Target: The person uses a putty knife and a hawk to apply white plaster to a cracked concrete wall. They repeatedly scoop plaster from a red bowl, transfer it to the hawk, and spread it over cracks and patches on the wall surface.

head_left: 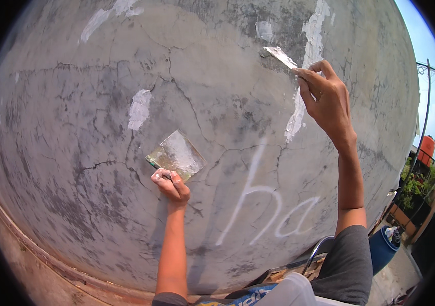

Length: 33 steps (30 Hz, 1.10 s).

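My left hand (173, 186) grips the near edge of a thin square plate (177, 152), which seems glassy or clear plastic and carries white putty on its face. Raised to the upper right, my right hand (328, 97) pinches a small flat scraper (281, 57) between thumb and fingers. White putty coats the scraper, and its tip is at or close to the cracked grey wall (217, 102); contact I cannot tell. Beside it, a long white putty streak (313, 38) runs down the wall. A smaller putty patch (139, 109) lies up and left of the plate.
Pale lettering (253, 191) marks the wall low on the right. Behind my right arm are a blue barrel (383, 250) and a curved metal tube (315, 253). Farther off stand an orange tank (426, 150), a pole (425, 109) and green plants (420, 186). A ledge (28, 250) follows the wall's foot.
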{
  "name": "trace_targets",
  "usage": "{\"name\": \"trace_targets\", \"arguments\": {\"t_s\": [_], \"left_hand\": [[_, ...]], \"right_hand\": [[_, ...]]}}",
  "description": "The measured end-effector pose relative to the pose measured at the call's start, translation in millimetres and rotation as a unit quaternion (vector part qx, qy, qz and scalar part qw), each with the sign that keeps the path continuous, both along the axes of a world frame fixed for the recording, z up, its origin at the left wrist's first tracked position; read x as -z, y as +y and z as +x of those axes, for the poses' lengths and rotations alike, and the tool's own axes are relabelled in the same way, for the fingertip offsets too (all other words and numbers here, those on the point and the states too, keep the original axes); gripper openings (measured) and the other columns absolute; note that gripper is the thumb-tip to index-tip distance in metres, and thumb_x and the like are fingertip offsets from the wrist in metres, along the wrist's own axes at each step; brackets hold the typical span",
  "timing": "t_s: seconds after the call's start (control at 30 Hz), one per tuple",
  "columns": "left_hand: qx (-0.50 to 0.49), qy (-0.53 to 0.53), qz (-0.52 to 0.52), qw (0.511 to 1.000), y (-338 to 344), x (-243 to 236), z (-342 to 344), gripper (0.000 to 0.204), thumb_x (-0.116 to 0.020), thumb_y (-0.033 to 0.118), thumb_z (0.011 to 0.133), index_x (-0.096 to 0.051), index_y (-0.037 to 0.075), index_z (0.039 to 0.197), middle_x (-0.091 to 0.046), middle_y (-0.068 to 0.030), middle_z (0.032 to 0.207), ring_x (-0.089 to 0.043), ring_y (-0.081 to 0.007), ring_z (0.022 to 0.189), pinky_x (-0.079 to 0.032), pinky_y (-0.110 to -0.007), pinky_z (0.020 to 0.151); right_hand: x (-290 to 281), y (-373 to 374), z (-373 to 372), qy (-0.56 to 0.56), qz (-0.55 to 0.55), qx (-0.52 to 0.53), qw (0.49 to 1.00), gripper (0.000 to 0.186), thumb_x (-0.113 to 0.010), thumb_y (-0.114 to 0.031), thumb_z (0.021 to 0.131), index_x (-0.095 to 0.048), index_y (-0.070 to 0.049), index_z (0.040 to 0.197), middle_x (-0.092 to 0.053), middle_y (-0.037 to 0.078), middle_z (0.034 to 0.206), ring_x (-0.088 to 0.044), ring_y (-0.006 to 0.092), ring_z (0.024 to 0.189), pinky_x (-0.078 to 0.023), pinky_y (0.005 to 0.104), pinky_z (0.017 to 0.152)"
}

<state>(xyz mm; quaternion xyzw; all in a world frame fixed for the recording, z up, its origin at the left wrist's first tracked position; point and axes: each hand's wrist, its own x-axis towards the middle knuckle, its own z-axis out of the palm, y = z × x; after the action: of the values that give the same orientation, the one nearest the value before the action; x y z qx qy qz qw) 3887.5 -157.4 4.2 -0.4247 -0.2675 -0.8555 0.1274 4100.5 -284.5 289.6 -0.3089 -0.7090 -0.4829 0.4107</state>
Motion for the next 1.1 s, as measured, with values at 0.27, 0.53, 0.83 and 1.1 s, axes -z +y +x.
{"name": "trace_targets", "arguments": {"t_s": [0.27, 0.53, 0.83, 1.1], "left_hand": [[-0.013, 0.004, 0.016, 1.000, 2, -5, 16, 0.020, -0.042, 0.011, 0.084, -0.030, -0.001, 0.093, -0.038, -0.0118, 0.086, -0.038, -0.0206, 0.075, -0.037, -0.034, 0.073], [0.011, -0.005, 0.003, 1.000, 1, -2, 3, 0.020, -0.041, 0.014, 0.083, -0.031, 0.000, 0.093, -0.035, -0.0111, 0.087, -0.036, -0.0205, 0.080, -0.034, -0.034, 0.077], [0.030, 0.003, 0.012, 0.999, -2, -6, 11, 0.021, -0.044, 0.011, 0.083, -0.032, -0.002, 0.094, -0.040, -0.0140, 0.086, -0.042, -0.0245, 0.075, -0.039, -0.035, 0.073], [0.034, 0.007, 0.022, 0.999, 2, -3, 8, 0.020, -0.043, 0.012, 0.084, -0.033, -0.002, 0.094, -0.041, -0.0132, 0.082, -0.042, -0.0229, 0.073, -0.038, -0.035, 0.071]], "right_hand": [[63, 81, 10, 0.078, 0.038, 0.004, 0.996, 0.031, -0.059, 0.000, 0.080, -0.062, -0.008, 0.111, -0.048, 0.010, 0.091, -0.053, 0.0201, 0.052, -0.047, 0.0345, 0.049], [60, 6, 1, 0.057, -0.074, -0.017, 0.996, 0.026, -0.059, -0.001, 0.080, -0.065, -0.007, 0.104, -0.053, 0.011, 0.087, -0.057, 0.0227, 0.059, -0.046, 0.0343, 0.057], [25, 15, 1, -0.023, -0.037, 0.118, 0.992, 0.023, -0.060, -0.003, 0.080, -0.067, -0.006, 0.102, -0.055, 0.011, 0.087, -0.058, 0.0205, 0.059, -0.048, 0.0351, 0.058], [-13, 7, -7, -0.031, -0.006, 0.059, 0.998, 0.023, -0.060, -0.003, 0.080, -0.067, -0.004, 0.102, -0.056, 0.010, 0.085, -0.057, 0.0201, 0.060, -0.047, 0.0333, 0.059]]}}
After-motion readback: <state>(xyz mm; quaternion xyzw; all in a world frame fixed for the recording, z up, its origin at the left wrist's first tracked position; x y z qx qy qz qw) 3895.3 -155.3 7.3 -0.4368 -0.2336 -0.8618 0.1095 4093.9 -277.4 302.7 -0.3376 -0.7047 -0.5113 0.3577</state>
